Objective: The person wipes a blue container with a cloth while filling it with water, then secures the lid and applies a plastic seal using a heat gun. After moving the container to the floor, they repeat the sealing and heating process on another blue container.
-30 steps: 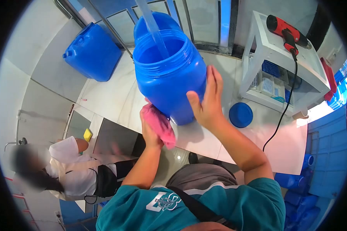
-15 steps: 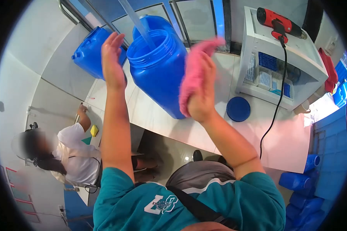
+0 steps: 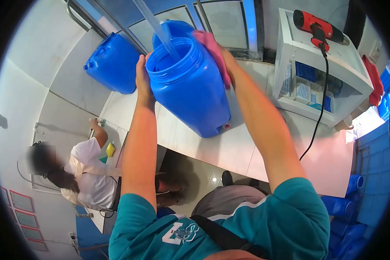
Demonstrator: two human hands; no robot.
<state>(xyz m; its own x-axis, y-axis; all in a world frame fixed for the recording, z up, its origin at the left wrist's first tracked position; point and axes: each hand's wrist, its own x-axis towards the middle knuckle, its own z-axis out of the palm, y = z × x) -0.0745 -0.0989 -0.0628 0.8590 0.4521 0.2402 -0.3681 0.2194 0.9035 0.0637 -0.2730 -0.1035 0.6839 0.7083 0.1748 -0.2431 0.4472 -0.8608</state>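
Note:
A large blue plastic jug (image 3: 190,102) stands tilted in view on the white counter, its threaded mouth uncapped. A clear tube (image 3: 154,26) runs down into that mouth. My left hand (image 3: 144,81) lies against the jug's left side near the neck, fingers stretched out and partly hidden behind it. On the opposite side, my right hand (image 3: 226,65) presses a pink cloth (image 3: 216,56) to the jug's upper wall; the cloth and jug hide some of its fingers. Low on the jug's front is a small reddish fitting (image 3: 226,126).
Another blue jug (image 3: 112,65) stands at the back left. To the right, a red heat gun (image 3: 318,28) lies on a white shelf unit (image 3: 286,65), its black cord (image 3: 324,95) hanging over the counter (image 3: 316,160). A person (image 3: 93,173) in white works at the left.
My left hand has come in against the jug's left side. My right hand has carried the cloth around to the jug's far right side. The jug appears turned, showing its reddish fitting.

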